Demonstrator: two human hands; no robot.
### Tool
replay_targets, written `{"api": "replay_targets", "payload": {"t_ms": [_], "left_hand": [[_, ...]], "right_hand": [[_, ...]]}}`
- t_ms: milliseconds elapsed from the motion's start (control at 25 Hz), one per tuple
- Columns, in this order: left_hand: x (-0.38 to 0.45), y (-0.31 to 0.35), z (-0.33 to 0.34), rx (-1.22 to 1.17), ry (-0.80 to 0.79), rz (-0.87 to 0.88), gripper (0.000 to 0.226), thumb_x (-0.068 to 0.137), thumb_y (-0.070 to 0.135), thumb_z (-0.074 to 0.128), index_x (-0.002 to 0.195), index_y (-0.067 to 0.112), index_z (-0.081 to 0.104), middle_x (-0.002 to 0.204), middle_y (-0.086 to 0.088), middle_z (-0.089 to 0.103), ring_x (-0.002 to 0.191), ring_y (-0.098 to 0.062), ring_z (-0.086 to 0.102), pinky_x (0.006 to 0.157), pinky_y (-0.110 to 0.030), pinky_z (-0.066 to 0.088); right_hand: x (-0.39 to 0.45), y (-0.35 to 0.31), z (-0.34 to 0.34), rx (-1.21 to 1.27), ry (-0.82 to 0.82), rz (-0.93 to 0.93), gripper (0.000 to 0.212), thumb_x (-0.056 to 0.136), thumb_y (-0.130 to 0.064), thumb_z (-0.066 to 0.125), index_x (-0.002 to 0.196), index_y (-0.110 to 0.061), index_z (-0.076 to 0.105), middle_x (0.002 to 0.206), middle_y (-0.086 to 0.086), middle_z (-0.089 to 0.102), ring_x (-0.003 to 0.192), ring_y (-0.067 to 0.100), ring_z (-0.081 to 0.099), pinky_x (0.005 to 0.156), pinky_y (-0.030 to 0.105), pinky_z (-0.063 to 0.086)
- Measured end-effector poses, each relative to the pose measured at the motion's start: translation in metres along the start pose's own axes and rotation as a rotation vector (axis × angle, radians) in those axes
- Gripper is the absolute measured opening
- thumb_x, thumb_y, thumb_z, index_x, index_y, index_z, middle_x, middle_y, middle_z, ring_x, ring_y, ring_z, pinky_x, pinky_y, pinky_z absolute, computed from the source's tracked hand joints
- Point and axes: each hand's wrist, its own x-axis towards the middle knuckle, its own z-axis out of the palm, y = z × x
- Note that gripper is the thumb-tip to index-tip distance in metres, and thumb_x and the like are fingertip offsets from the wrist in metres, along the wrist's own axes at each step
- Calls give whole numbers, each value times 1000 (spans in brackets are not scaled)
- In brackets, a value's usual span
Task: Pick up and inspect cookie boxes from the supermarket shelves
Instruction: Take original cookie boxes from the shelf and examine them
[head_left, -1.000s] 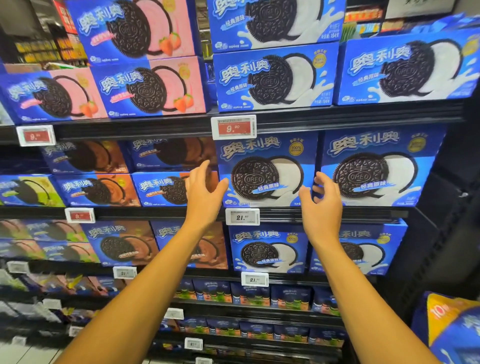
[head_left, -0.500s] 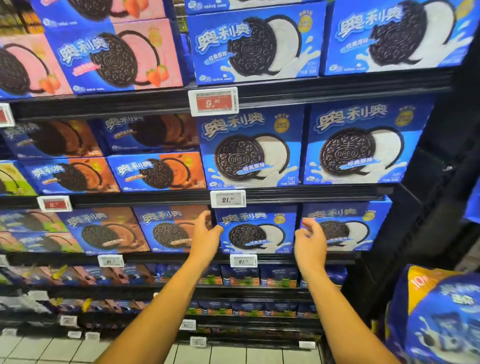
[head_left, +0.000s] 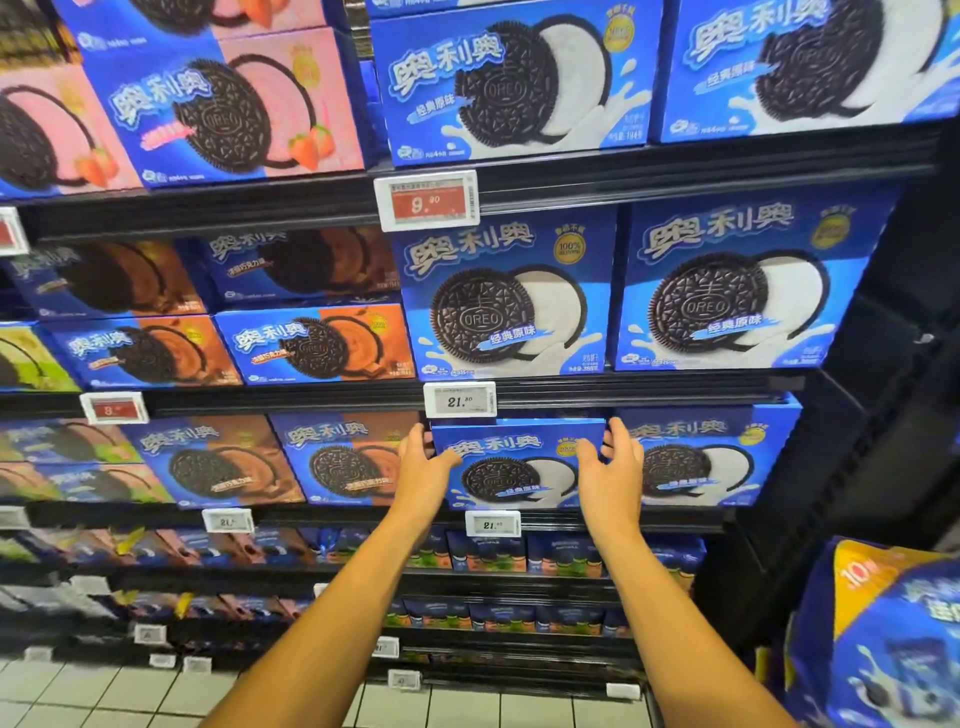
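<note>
Several black shelves (head_left: 675, 171), tiled floor (head_left: 467, 712)

"OREO" is embossed on the blue cookie boxes (head_left: 506, 291); shelf price tags (head_left: 460, 400) are marked "21.80" and "9.90".

The held cookie box (head_left: 519, 462) is showing blue with a black embossed biscuit and white cream, the boxes to its left (head_left: 343, 462) are showing blue and brown, the top-left ones (head_left: 228, 109) pink, against black shelves (head_left: 675, 171).
</note>
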Motion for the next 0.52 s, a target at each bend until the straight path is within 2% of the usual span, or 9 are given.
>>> {"api": "replay_targets", "payload": {"t_ms": [80,160,240,320,400,520], "left_hand": [[-2,-4,-3,22,-19,-15,40,92,3,59,131,10,52,134,-14,41,118,-30,53,102,-47,46],[-8,-9,-6,-9,-18,-29,37,92,4,59,127,10,52,130,-16,50,114,-30,57,98,-48,48],[-19,-13,-9,-64,-25,-55,35,91,2,59,122,13,48,122,-13,59,102,-20,61,85,-35,52],[-31,-21,-9,-99,-34,-70,39,90,-1,60,120,19,44,115,-5,61,95,-12,60,76,-24,48],[-43,-27,-9,-114,-47,-53,45,90,-4,60,121,23,42,110,3,60,92,-3,58,69,-13,47],[-53,-30,-15,-149,-76,1,46,91,-1,63,122,27,45,115,4,61,93,3,61,69,-10,50]], "right_hand": [[-3,1,-2,-10,8,-13,52,101,-33,54,149,-19,41,145,3,39,127,21,46,100,46,45],[-6,4,-7,45,41,-31,37,100,-38,54,133,-21,53,132,3,47,114,19,51,90,40,48],[-13,9,-10,116,59,-12,19,100,-41,53,108,-23,53,110,4,54,92,16,55,73,34,47],[-24,17,-13,139,33,30,17,101,-42,51,97,-26,46,93,1,53,73,10,50,63,31,43],[-34,21,-15,159,15,51,14,103,-40,49,95,-29,43,88,1,53,68,9,48,61,32,43],[-45,15,-20,188,15,14,8,103,-37,49,97,-33,47,96,2,58,75,11,53,65,33,45]]}}
